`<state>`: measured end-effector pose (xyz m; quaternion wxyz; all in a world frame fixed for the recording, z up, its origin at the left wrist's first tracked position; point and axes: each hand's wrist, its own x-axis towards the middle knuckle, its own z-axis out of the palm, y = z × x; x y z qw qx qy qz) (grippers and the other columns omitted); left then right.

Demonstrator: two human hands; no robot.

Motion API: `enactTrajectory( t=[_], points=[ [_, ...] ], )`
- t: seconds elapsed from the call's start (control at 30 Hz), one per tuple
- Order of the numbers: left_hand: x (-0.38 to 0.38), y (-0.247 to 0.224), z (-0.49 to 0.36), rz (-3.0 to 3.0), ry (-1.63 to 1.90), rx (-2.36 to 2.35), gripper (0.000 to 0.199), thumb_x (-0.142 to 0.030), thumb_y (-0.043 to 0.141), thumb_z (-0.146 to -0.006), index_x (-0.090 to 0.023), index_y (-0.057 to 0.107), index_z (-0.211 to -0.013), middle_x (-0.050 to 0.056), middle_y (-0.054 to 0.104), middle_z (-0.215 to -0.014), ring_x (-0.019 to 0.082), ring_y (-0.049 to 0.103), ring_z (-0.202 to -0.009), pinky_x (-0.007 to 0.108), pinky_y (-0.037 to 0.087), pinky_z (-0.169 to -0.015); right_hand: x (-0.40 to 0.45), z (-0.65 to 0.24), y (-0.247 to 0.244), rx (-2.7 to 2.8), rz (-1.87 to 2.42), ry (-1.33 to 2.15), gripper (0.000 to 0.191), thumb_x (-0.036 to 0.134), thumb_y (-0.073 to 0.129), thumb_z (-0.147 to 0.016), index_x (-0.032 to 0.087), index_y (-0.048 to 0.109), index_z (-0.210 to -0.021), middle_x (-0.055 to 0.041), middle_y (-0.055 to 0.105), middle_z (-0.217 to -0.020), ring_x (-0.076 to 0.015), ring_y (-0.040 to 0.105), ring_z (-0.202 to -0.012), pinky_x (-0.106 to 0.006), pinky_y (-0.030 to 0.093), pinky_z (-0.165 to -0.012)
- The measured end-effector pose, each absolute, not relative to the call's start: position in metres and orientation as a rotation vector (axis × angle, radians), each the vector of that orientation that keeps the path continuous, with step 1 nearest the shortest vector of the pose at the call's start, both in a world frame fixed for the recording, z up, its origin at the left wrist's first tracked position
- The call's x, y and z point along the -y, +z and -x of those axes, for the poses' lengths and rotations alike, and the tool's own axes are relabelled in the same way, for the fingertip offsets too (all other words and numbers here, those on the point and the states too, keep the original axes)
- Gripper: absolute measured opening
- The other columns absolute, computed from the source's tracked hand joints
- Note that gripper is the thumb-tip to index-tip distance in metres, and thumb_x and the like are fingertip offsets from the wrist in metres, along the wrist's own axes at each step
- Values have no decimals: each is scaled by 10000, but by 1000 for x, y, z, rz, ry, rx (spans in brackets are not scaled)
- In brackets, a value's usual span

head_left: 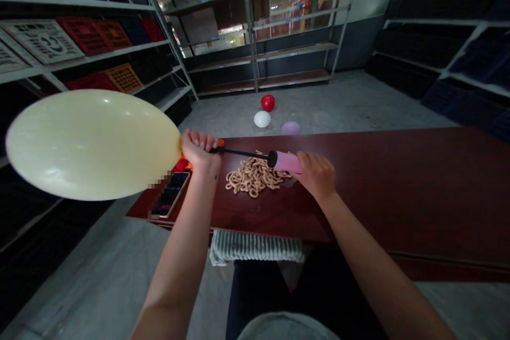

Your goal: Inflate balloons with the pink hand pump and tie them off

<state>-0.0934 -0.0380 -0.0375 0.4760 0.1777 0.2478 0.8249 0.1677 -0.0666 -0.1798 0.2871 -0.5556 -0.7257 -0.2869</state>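
My left hand (199,149) is closed round the neck of a big pale-yellow balloon (91,143) and the near end of a hand pump. The balloon is inflated and sticks out to the left past the table's edge. From that fist a black pump rod (245,153) runs right into the pump's pink barrel (287,161), which has a black collar. My right hand (319,172) is wrapped round the barrel's far end. The balloon's mouth and the nozzle are hidden in my left hand. Below the rod lies a pile of beige curled pieces (255,176) on the table.
On the dark red table (378,186), a phone (171,194) lies at the left, near red and orange items (184,163) partly behind my left hand. Red (268,102), white (262,119) and lilac balloons (290,128) rest on the floor beyond. Shelves with crates (43,40) stand around.
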Motion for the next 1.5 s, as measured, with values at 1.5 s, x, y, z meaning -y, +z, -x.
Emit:
enactTrajectory(
  t=[1.5],
  points=[
    [63,-49,30,-491,1993,-572,514,-274,394,-990,-198,199,-521,-66,171,-413,69,176,-327,242,218,-400,62,-182,-184,1966,1478,-589,441,396,714,-803,143,587,-1142,-110,674,-971,-268,534,-909,-366,314,-831]
  ],
)
